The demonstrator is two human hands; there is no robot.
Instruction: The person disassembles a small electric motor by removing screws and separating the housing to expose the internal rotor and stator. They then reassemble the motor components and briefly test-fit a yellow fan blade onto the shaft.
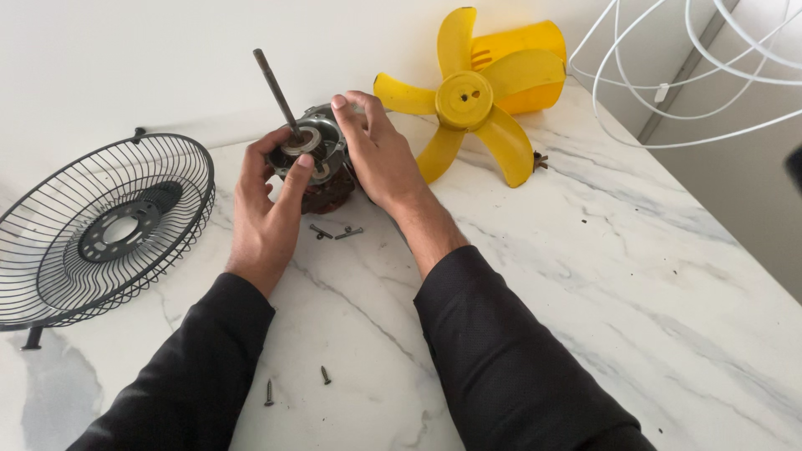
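Observation:
A fan motor (316, 159) with a silver end plate, brown copper windings and a long dark shaft (275, 88) pointing up-left stands on the white marble counter (585, 276). My left hand (266, 209) grips the motor's near left side, fingers on the end plate. Around the motor's right side my right hand (378, 150) is wrapped, its fingertips on the top rim. Both sleeves are black. Two dark screws (336, 231) lie just in front of the motor, between my wrists.
A black wire fan guard (104, 230) lies at the left. A yellow fan blade (468, 104) leans against a yellow housing (522, 63) at the back. A white wire guard (693, 67) hangs at top right. Two more screws (296, 384) lie near me.

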